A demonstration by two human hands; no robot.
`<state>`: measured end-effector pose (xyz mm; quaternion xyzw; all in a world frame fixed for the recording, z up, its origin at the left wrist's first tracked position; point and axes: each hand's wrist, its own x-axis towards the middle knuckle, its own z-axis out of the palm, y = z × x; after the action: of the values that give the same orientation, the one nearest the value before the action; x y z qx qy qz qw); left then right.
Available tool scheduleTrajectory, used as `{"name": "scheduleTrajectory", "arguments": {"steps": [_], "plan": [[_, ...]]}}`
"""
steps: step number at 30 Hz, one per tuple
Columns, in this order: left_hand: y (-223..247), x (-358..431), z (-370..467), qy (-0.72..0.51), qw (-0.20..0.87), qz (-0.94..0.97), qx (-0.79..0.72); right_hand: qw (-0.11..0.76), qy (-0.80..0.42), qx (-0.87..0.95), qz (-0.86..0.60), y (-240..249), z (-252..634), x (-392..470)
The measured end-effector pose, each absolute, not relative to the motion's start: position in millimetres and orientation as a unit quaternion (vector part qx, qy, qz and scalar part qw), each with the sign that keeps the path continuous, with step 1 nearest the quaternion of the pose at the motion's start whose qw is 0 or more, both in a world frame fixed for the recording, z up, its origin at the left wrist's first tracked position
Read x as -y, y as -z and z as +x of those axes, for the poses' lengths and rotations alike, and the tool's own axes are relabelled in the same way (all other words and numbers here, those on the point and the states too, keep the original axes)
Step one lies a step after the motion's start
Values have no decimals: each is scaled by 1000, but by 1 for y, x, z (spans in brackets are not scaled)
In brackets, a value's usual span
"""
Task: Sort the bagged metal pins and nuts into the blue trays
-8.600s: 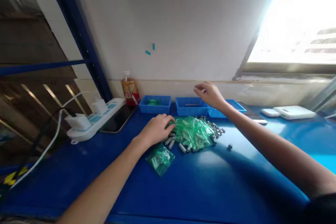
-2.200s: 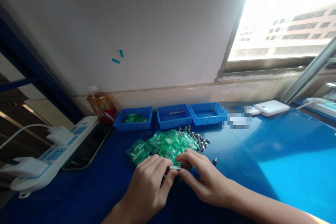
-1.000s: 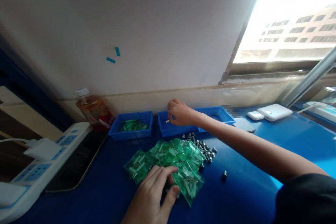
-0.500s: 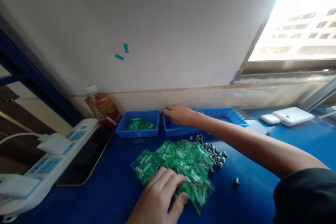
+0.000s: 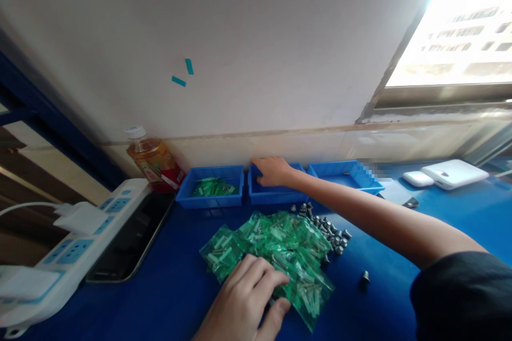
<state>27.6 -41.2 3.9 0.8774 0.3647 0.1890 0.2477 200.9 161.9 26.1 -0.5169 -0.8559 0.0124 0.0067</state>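
In the lower centre of the frame, the green bags, probably light, limp and slippery, would be best pinched by an edge, the left hand being half curled at their near side and the right hand loosely parted over the middle tray, though whether anything is held cannot be told.

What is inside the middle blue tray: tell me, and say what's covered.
Some bare blue interior of the middle blue tray shows around the right hand. The hand and forearm cover the rest; anything beneath them can't be seen.
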Motion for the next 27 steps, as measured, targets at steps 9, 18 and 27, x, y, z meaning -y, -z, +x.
{"name": "scheduleTrajectory", "arguments": {"steps": [9, 18, 27], "plan": [[-6, 41, 28, -166, 246, 884, -362, -25, -41, 891, -451, -32, 206, -168], [-8, 45, 29, -167, 250, 886, -352, 252, -14, 858, -448, -73, 247, -115], [-12, 49, 32, -184, 239, 884, -357, 234, 64, 830, -503, -27, 314, 34]]}}
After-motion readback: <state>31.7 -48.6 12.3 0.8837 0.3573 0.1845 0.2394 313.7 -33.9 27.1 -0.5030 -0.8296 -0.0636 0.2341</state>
